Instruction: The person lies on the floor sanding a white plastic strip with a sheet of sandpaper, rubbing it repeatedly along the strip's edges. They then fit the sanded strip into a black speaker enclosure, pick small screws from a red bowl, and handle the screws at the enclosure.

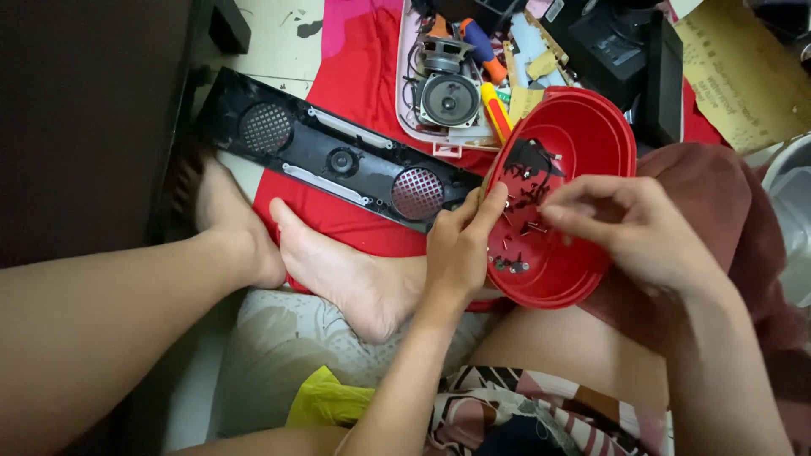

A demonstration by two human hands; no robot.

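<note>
My left hand [458, 247] grips the left rim of a red oval plastic lid [583, 127], holding it tilted above my lap. Small dark screws and a black scrap [530, 159] lie inside it. My right hand [635, 230] reaches into the lid from the right, thumb and fingertips pinched together over the screws near its middle; whether a screw is between them cannot be seen. A long black speaker front panel [334, 156] with two round mesh grilles lies on the red cloth just left of the lid.
My bare feet [338, 270] rest on the red cloth [363, 67] below the panel. A pink tray [404, 93] behind holds a loose speaker driver [449, 99], screwdrivers and parts. A black box [629, 51] and brown cardboard [743, 76] sit at the back right. Dark furniture stands at left.
</note>
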